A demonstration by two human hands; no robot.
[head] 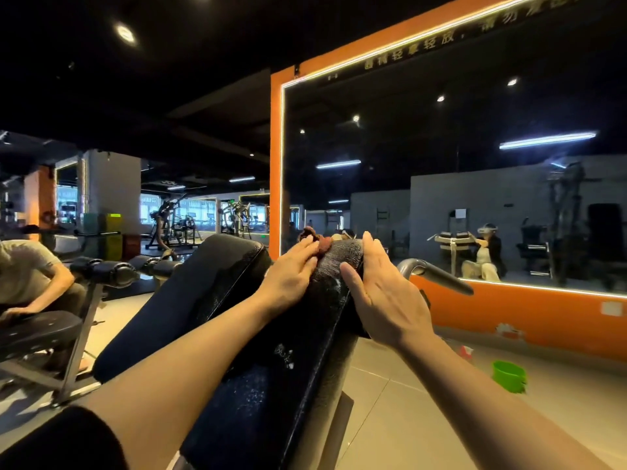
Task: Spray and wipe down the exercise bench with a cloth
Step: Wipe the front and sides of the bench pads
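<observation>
A long black padded exercise bench (271, 374) slopes up away from me, its worn top end near the mirror. My left hand (291, 273) lies flat near that top end, fingers straight, pressing a small reddish-brown cloth (322, 244) against the pad. My right hand (380, 293) is open on the bench's right side, thumb on the pad and fingers reaching up along its edge. White flecks and scuffs show on the pad surface lower down. No spray bottle can be clearly made out.
A second black bench (183, 300) lies alongside on the left. A person (30, 276) leans over a seat at far left. An orange-framed mirror wall (441, 184) stands right ahead. A green bucket (509, 376) sits on the tiled floor at right, a grey handle (437, 271) beside the bench.
</observation>
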